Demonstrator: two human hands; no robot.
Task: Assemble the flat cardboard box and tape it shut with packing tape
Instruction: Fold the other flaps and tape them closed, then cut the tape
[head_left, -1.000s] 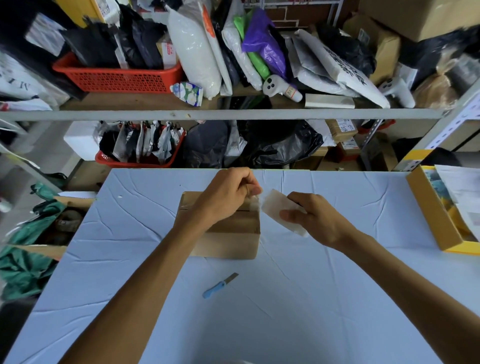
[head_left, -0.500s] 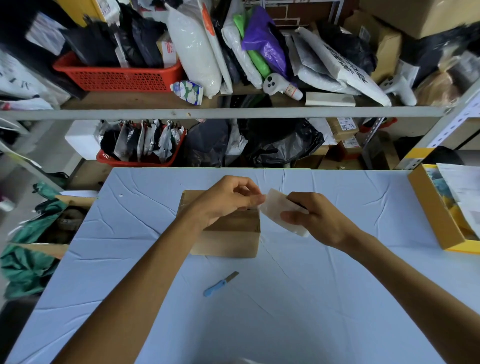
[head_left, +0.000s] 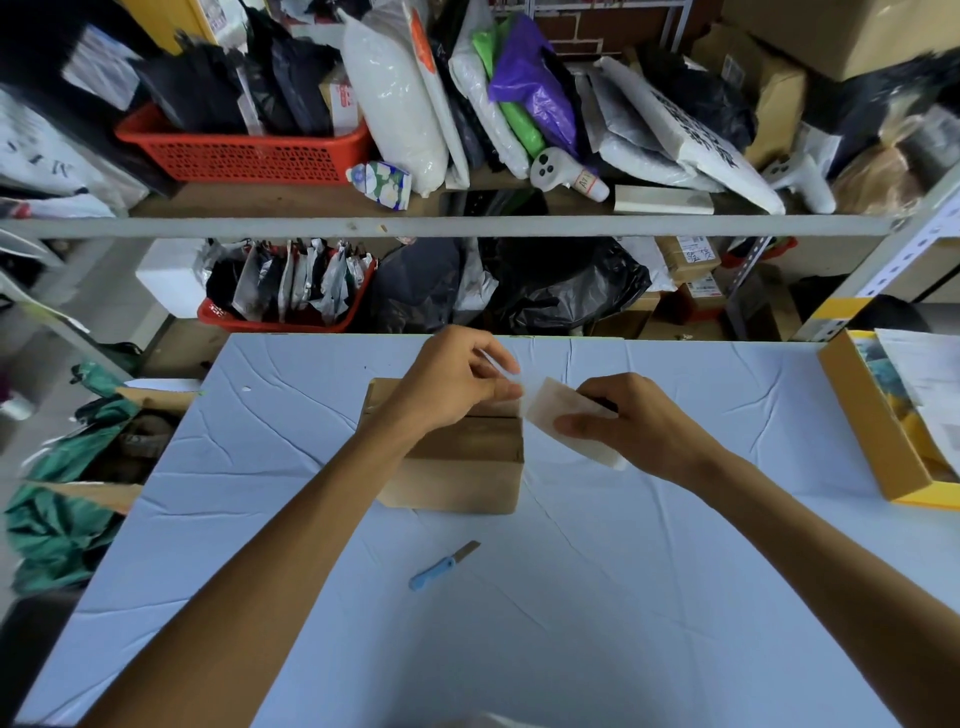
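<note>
While the right hand (head_left: 639, 426) wraps its grip round the one tape roll (head_left: 566, 415), the left hand (head_left: 457, 384) pinches the clear tape end (head_left: 511, 387) above the far right corner of the single cardboard box (head_left: 462, 467). The box stands mid-bench (head_left: 571, 623), flaps folded down. One blue knife (head_left: 441, 566) lies nearer, apart. One yellow tray (head_left: 872, 431) sits at the right edge; bench cloth shows around the box.

Left hand (head_left: 457, 382) and right hand (head_left: 631, 423) close together, fingers (head_left: 491, 364) of both curled, pinching.
</note>
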